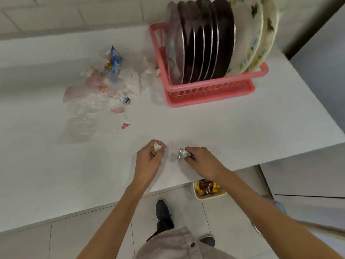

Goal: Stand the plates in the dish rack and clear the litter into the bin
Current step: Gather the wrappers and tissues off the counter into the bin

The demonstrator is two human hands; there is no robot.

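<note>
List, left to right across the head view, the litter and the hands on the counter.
From the left: litter pile, left hand gripping crumpled litter, silver wrapper, right hand pinching that wrapper.

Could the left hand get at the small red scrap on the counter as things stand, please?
Probably yes: only bare counter lies between the left hand and the scrap, though its fingers grip a litter wad, so grasping more may be awkward.
</note>
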